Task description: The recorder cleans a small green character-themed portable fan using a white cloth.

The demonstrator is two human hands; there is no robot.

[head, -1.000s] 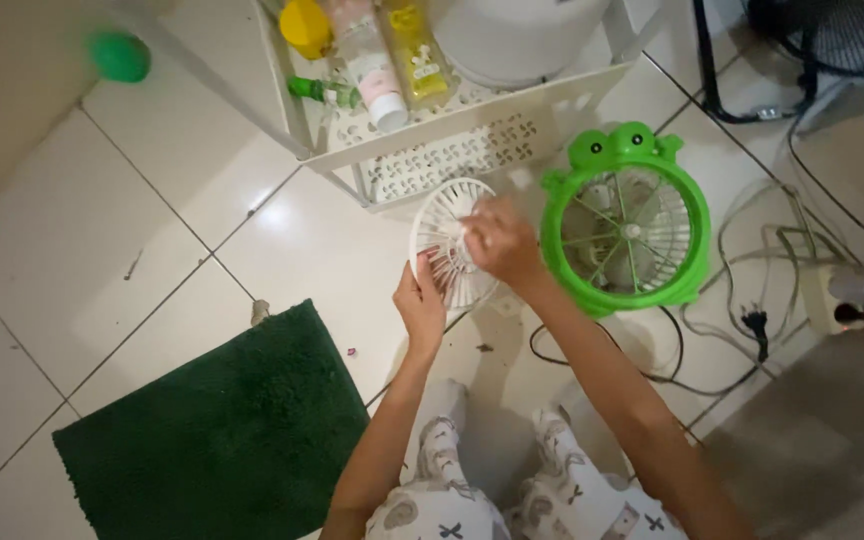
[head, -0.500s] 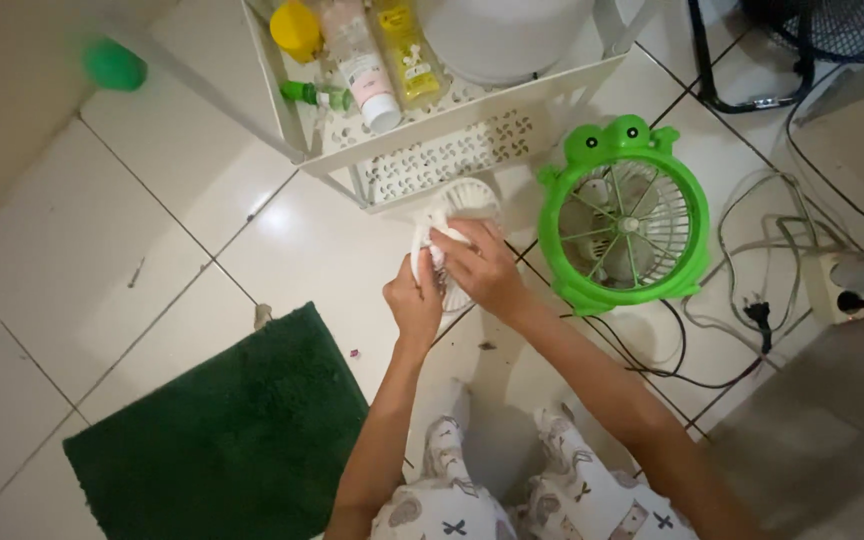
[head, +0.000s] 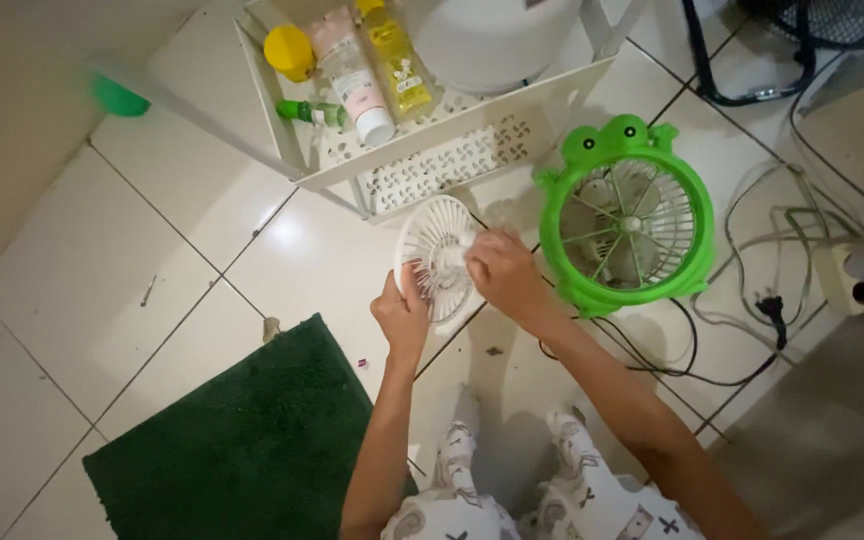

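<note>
Two hands held a round white fan grille [head: 435, 262] above the tiled floor [head: 102, 290]. The left hand [head: 402, 315] pinched its near edge. The right hand [head: 505, 275] pressed a small white wad on its right side. Just right lay a green frog fan [head: 627, 215].

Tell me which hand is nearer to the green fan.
Right. The right hand is on the white grille, just left of the green fan; the left hand holds the grille's far lower edge.
</note>
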